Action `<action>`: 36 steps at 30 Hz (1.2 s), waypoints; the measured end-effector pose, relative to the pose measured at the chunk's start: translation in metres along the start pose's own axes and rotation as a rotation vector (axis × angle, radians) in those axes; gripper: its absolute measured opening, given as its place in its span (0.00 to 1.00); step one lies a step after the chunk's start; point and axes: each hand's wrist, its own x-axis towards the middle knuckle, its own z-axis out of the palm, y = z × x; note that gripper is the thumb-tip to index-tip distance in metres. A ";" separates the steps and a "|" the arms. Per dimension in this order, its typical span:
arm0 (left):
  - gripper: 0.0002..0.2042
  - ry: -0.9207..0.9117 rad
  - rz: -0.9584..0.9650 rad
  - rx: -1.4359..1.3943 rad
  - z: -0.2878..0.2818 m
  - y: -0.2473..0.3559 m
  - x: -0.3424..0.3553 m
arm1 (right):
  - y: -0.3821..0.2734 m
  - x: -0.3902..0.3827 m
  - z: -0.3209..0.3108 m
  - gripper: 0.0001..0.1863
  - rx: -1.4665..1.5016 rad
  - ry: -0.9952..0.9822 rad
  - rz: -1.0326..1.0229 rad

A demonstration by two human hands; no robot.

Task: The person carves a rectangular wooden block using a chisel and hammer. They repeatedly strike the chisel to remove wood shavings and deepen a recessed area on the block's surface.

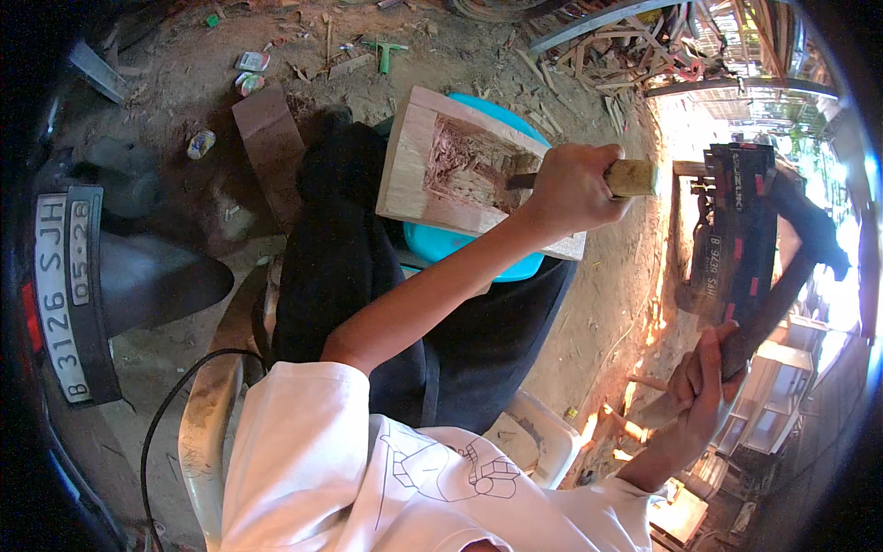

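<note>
A pale wooden block [414,175] with a rough hollow [469,161] cut into it lies tilted on a turquoise plastic seat [441,244] over my black-trousered lap. My left hand [570,189] is shut around a chisel [633,177] with a yellowish wooden handle. Its blade tip rests in the hollow. My right hand [704,382] is off to the right and lower, gripping the handle of a dark-headed mallet [809,230] held up away from the block.
A motorcycle's rear with a number plate [64,285] stands at the left, and another plate and dark bike parts [731,235] at the right. The dirt ground holds wood scraps, a brown plank [267,138] and a green-handled tool [384,51]. A black cable [161,414] and white chair [547,432] are close by.
</note>
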 end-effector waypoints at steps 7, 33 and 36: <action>0.10 -0.001 -0.030 0.038 -0.001 0.001 -0.001 | 0.014 0.008 0.014 0.07 -0.206 -0.093 0.251; 0.10 -0.103 -0.005 0.094 0.007 0.002 -0.003 | 0.050 0.014 0.001 0.06 0.398 -0.061 -0.200; 0.10 -0.115 -0.032 0.108 0.006 0.003 -0.001 | 0.072 0.020 0.013 0.06 0.032 0.019 -0.136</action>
